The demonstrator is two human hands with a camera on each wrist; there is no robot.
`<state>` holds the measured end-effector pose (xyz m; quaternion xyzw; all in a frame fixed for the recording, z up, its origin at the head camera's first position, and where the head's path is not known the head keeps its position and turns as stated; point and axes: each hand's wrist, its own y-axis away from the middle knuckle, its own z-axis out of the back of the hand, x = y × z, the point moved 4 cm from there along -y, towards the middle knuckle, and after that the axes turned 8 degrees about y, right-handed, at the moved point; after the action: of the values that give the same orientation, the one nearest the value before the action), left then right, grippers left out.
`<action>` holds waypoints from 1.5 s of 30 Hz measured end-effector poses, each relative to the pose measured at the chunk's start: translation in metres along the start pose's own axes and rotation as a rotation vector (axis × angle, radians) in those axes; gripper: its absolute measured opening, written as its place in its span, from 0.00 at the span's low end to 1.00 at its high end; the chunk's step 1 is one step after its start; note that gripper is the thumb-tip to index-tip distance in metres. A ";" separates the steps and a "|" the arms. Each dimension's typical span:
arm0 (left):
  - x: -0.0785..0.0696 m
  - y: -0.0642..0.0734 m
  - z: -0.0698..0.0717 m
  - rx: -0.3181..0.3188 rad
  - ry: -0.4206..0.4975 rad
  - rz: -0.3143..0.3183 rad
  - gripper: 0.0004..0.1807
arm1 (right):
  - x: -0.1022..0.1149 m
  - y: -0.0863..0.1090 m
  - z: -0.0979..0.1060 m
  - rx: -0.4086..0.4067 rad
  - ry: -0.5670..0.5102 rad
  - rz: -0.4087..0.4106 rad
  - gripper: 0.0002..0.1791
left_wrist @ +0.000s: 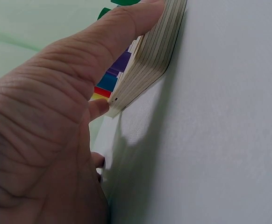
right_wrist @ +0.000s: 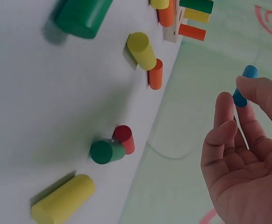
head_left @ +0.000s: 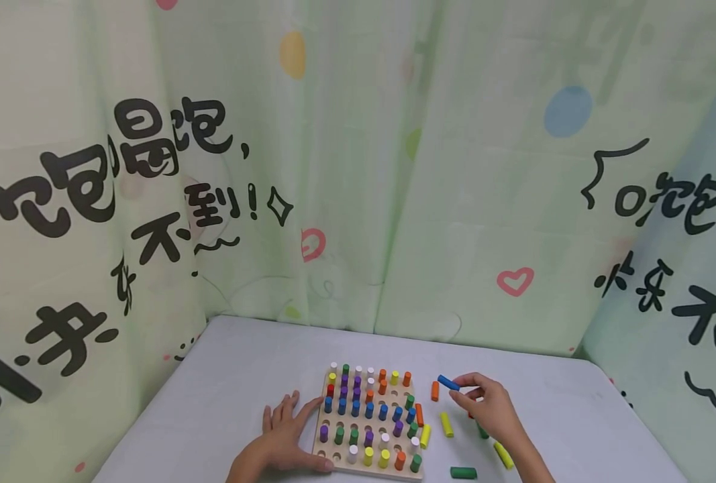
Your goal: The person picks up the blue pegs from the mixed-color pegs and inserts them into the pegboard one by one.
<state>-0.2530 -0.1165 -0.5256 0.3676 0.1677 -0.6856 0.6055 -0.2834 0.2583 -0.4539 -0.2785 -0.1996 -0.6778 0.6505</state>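
A wooden pegboard (head_left: 370, 471) bearing coloured pegs stands on the table, a full row of blue pegs (head_left: 355, 407) across its middle. My left hand (head_left: 282, 436) rests at its left side, fingers spread, thumb by the near corner and index finger along the edge. In the left wrist view the thumb (left_wrist: 122, 28) touches the layered wooden side (left_wrist: 157, 51). Right of the board, my right hand (head_left: 487, 402) pinches a loose blue peg (head_left: 448, 382) between thumb and fingertips. The right wrist view shows this blue peg (right_wrist: 246, 86) held clear of the table.
Loose pegs lie right of the board: an orange peg (head_left: 435, 391), a yellow peg (head_left: 446, 424), another yellow peg (head_left: 503, 455) and a green peg (head_left: 463, 473). A red peg (right_wrist: 124, 138) and a green peg (right_wrist: 107, 151) lie together under the right hand. A printed curtain (head_left: 358, 168) surrounds the table.
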 end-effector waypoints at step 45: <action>0.000 -0.001 -0.001 0.002 -0.008 0.014 0.65 | 0.065 0.018 -0.060 0.119 -0.193 0.114 0.11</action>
<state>-0.2534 -0.1156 -0.5268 0.3665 0.1621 -0.6829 0.6108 -0.2726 0.1687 -0.4598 -0.3145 -0.2850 -0.5966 0.6811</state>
